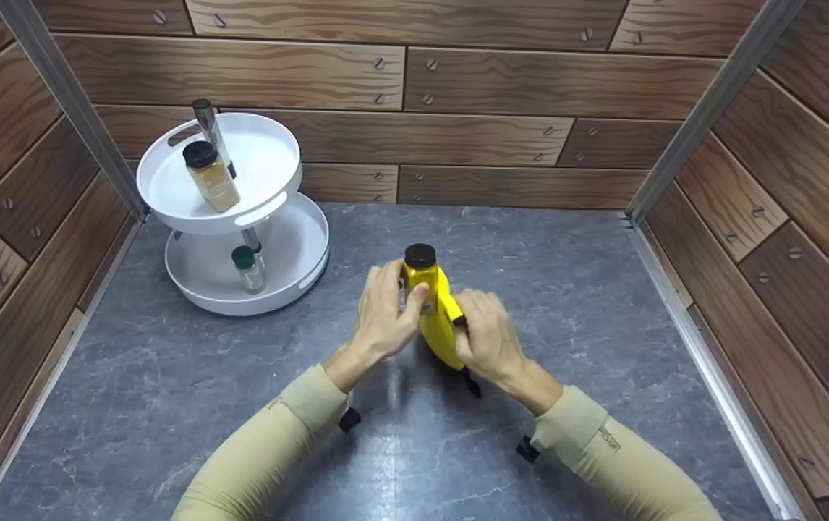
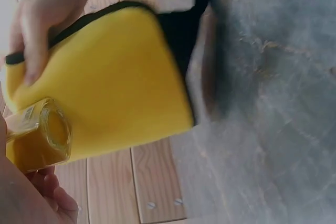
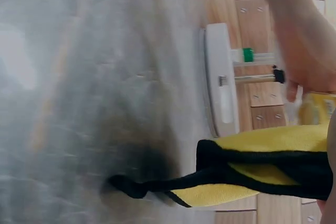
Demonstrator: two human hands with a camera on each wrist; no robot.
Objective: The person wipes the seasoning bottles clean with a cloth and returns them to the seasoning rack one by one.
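Note:
In the head view, my left hand (image 1: 380,311) grips a square clear jar (image 1: 422,275) of yellow contents, upright, with its black cap on top. My right hand (image 1: 488,334) pinches a yellow cloth (image 1: 438,341) with black edging by its upper part, right beside the jar. The cloth hangs down in a fold, its black loop (image 3: 126,186) lowest, close over the floor in the right wrist view. In the left wrist view, the jar's glass base (image 2: 55,127) overlaps the broad yellow face of the cloth (image 2: 118,77).
A white two-tier stand (image 1: 283,278) is at the back left. On its upper tier are a black-capped jar (image 1: 215,184) and a tall dark-topped grinder (image 1: 212,126); a small green-capped jar (image 1: 249,275) sits below. Wood-patterned walls (image 1: 490,79) enclose the grey marbled surface (image 1: 566,289).

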